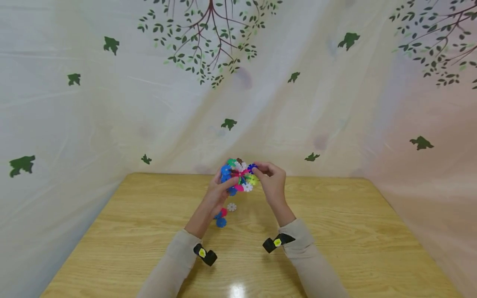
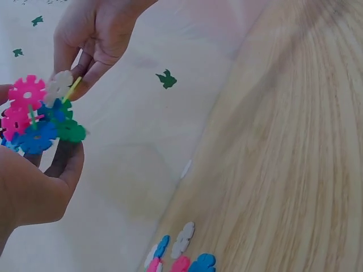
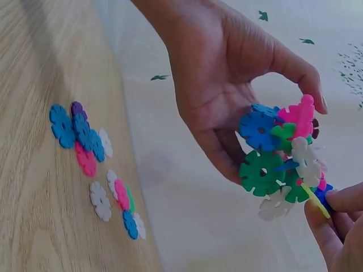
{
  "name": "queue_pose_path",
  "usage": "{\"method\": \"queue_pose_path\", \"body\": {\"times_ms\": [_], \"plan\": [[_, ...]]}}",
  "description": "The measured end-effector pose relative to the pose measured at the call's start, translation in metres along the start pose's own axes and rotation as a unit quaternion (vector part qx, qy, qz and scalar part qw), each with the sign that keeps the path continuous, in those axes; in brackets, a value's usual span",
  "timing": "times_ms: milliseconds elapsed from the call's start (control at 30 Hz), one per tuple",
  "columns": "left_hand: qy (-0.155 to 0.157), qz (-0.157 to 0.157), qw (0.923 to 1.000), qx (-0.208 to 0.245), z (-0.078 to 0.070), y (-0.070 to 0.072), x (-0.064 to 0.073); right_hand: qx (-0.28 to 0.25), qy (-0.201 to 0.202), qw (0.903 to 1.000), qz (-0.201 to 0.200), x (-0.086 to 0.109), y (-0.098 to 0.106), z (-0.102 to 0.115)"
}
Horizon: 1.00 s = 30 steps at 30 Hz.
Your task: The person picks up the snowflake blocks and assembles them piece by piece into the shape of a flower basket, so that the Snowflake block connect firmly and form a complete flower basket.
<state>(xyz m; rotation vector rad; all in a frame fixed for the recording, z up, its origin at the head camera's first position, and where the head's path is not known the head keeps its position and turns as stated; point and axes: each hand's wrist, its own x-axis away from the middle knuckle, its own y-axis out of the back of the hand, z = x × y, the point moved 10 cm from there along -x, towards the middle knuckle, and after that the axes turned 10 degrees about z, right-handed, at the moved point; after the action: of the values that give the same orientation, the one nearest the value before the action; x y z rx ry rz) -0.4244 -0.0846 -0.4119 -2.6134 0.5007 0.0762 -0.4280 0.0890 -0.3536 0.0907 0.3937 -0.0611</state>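
My left hand (image 1: 215,193) grips a ball-like cluster of interlocking snowflake discs (image 1: 240,166) above the table, thumb across its near side. Pink, white, green, blue and yellow notched discs are joined at many angles. On the cluster's right side, my right hand (image 1: 275,182) pinches a dark blue disc (image 3: 323,197) between thumb and fingers. A yellow disc (image 3: 315,202) sits edge-on beside those fingertips in the right wrist view. Green discs (image 2: 71,130) rest against the left fingers in the left wrist view.
Loose snowflake discs lie on the wooden table (image 1: 335,231) below the left hand, among them a white disc (image 1: 232,207) and a blue disc (image 1: 221,222). The right wrist view shows several more, including a pink disc (image 3: 86,160). Behind the table hangs a pale leaf-printed curtain (image 1: 179,116).
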Motion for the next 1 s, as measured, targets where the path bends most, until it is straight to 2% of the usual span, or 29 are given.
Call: {"method": "queue_pose_path", "body": {"times_ms": [133, 300, 433, 667, 1000], "plan": [[-0.013, -0.004, 0.9998, 0.012, 0.001, -0.002, 0.000, -0.010, -0.009, 0.9998, -0.015, 0.002, -0.002, -0.002], [-0.019, -0.019, 0.9991, 0.033, 0.000, 0.001, 0.000, -0.023, -0.019, 0.9995, -0.009, 0.003, -0.008, -0.006], [-0.009, -0.031, 0.9985, 0.044, -0.001, 0.006, 0.000, -0.036, -0.024, 0.9991, 0.004, 0.005, -0.013, -0.007], [-0.006, -0.014, 0.9986, 0.051, -0.006, 0.008, -0.001, -0.040, -0.038, 0.9977, 0.039, 0.006, -0.020, -0.008], [-0.008, -0.015, 0.9979, 0.062, -0.008, 0.010, 0.000, -0.047, -0.040, 0.9945, 0.084, 0.003, -0.024, -0.006]]}}
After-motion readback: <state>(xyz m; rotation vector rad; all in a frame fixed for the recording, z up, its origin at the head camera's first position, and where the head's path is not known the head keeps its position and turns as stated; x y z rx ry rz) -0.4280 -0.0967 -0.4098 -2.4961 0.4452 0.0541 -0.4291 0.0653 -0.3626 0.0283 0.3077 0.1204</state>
